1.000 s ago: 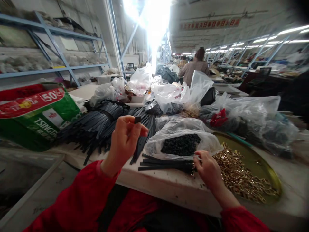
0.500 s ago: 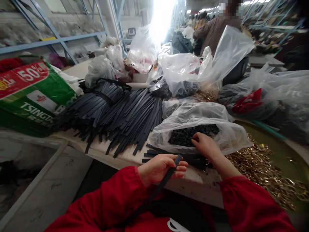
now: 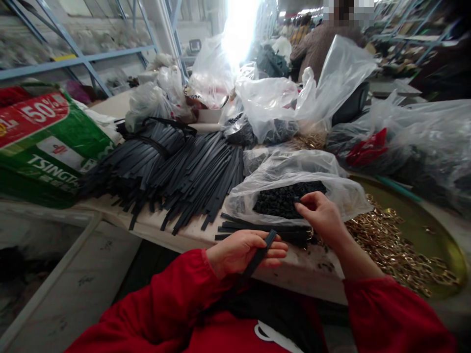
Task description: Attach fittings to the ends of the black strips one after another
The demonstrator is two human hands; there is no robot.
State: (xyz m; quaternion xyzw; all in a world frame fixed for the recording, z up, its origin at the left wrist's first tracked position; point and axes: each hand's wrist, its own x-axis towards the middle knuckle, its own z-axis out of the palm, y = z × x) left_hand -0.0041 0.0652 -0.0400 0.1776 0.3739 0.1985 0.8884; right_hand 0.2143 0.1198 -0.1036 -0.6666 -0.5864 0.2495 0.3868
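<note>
Strap [image 3: 257, 257] is pinched in the left hand [image 3: 245, 251] at frame centre, as before. The right hand [image 3: 322, 215] has risen from the bag [image 3: 346, 196], fingertips closed on a small black piece, barely visible.

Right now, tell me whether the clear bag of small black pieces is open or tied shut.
Open. The clear bag lies with its mouth spread wide, black pieces exposed, and the right hand at the opening.
</note>
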